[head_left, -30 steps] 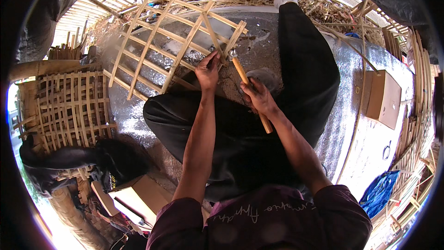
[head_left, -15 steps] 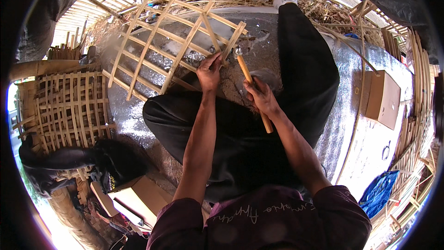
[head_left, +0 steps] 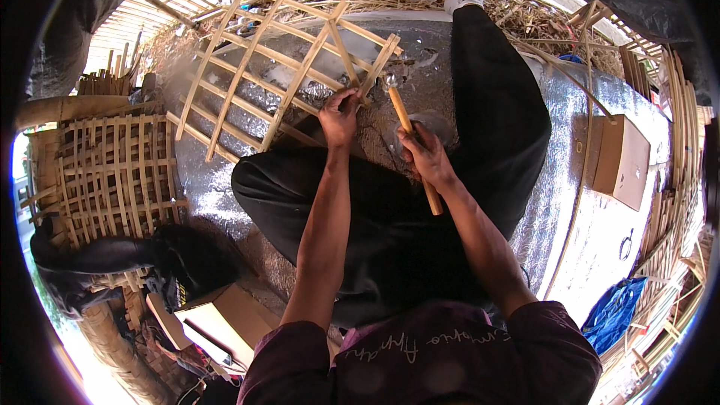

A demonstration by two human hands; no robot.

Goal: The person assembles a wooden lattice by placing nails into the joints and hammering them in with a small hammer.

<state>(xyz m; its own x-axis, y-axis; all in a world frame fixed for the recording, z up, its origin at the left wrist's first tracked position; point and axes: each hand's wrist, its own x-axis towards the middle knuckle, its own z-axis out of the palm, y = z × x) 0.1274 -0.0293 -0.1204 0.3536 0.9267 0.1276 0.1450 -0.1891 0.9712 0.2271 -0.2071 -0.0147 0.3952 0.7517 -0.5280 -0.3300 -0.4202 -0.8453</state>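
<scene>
A lattice of split bamboo slats (head_left: 255,49) lies slanting in front of me, at the upper left of my lap. My left hand (head_left: 339,118) is closed in a pinch at its near right corner, by the lower end of a diagonal slat. Whatever sits between the fingertips is too small to make out. In my right hand (head_left: 426,154) is a hammer (head_left: 401,109), gripped around the middle of its wooden handle. Its metal head points away from me, just right of the lattice corner and apart from it.
Silvery sheeting (head_left: 532,202) covers the ground around my black-trousered legs. A woven bamboo panel (head_left: 112,176) stands at the left. Cardboard boxes (head_left: 621,161) sit at right and lower left. A blue plastic bag (head_left: 613,313) lies lower right, near bamboo strips (head_left: 679,142). Straw (head_left: 540,26) lies ahead.
The hammer's head has shifted slightly to the right, away from the lattice corner. My left hand and the lattice stay where they were.
</scene>
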